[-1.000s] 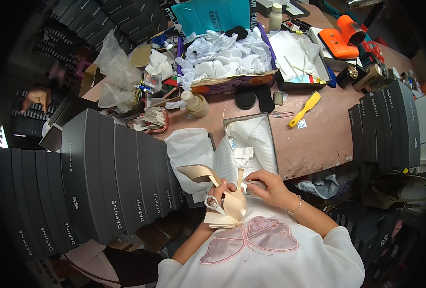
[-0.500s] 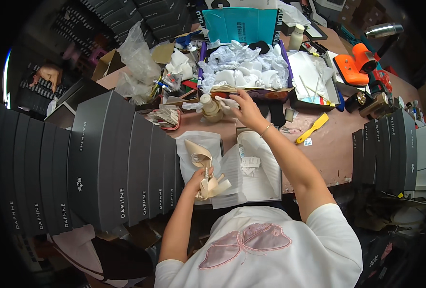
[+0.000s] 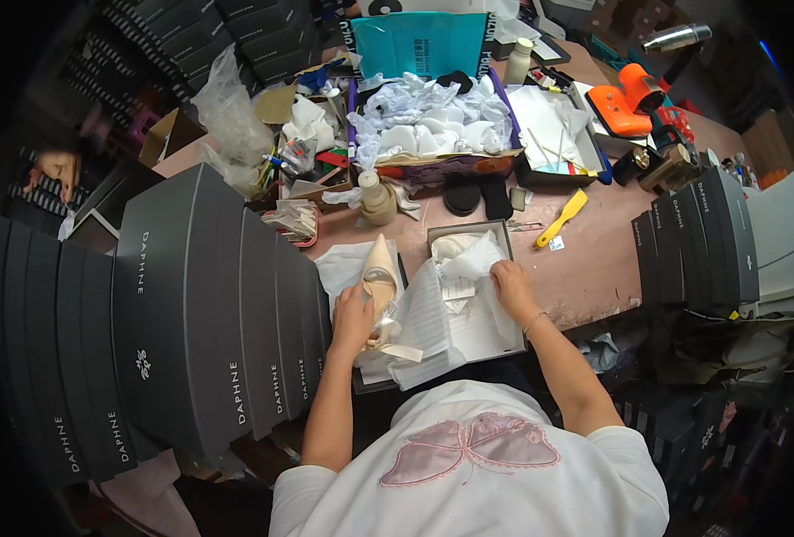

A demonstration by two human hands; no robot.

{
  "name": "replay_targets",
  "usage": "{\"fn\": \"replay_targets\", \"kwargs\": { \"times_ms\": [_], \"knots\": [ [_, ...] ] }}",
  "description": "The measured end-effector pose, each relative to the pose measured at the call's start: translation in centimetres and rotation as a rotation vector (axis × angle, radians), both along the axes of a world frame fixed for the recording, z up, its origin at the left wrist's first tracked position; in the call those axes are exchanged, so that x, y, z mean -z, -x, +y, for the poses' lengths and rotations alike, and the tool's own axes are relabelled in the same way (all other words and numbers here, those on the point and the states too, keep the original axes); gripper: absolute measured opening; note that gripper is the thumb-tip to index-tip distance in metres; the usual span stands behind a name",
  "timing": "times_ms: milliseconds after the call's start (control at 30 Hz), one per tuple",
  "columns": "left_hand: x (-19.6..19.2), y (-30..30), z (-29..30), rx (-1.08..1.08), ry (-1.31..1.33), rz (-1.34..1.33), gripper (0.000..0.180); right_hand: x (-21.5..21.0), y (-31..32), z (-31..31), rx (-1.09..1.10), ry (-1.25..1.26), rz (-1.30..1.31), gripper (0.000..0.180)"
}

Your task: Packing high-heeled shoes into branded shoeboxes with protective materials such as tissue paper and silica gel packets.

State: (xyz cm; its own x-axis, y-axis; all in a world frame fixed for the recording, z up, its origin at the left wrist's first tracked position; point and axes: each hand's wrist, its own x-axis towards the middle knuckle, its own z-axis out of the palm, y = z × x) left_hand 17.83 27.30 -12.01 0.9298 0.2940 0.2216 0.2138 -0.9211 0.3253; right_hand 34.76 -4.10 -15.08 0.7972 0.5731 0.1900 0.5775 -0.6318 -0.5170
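At the near edge of a crowded tabletop [image 3: 611,259], a person packs a cream pointed-toe shoe [image 3: 380,273] for boxing. The left hand [image 3: 354,315] is closed around the shoe's heel end, holding it toe-away over a spread sheet of white paper just left of the open grey shoe box [image 3: 468,234]. The right hand [image 3: 509,283] rests with fingers curled on the white tissue paper [image 3: 468,259] lining that box, apparently pressing or arranging it. By the look of things the work is midway: the box is open and lined, but the shoe is not yet inside and no lid is on. A stack of dark grey boxes [image 3: 200,295] stands at the left edge, and a yellow scraper [image 3: 561,217] lies beyond the box.
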Motion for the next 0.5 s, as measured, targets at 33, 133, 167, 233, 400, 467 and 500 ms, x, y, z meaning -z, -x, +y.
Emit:
{"fn": "replay_targets", "kwargs": {
  "times_ms": [33, 133, 167, 233, 400, 467, 500],
  "knots": [
    [-2.9, -0.8, -1.8, 0.044, 0.388, -0.002, 0.043, 0.1, 0.5, -0.6, 0.043, -0.051, 0.020, 0.016],
    [-4.6, -1.5, -9.4, 0.113, 1.126, 0.210, 0.060, -0.4, 0.7, -1.8, 0.289, -0.564, 0.250, 0.013],
    [-1.9, -1.3, -12.4, 0.119, 1.352, 0.135, 0.069, -0.9, 0.6, -2.3, 0.269, -0.548, 0.212, 0.013],
    [0.1, -2.6, -17.0, -0.024, 1.300, 0.252, 0.087, -0.8, 0.5, -3.6, 0.205, -0.506, 0.338, 0.014],
    [4.3, -4.6, -23.7, -0.118, 1.207, 0.153, 0.080, -0.3, -0.7, -6.4, 0.247, -0.811, 0.810, 0.014],
    [2.0, -4.9, -24.0, -0.052, 1.187, 0.128, 0.066, -2.6, -0.3, -6.6, 0.241, -0.879, 0.731, 0.017],
    [2.1, -5.1, -24.5, 0.043, 1.067, 0.064, 0.058, -5.0, 0.1, -6.6, 0.225, -0.876, 0.645, 0.018]
  ]
}}
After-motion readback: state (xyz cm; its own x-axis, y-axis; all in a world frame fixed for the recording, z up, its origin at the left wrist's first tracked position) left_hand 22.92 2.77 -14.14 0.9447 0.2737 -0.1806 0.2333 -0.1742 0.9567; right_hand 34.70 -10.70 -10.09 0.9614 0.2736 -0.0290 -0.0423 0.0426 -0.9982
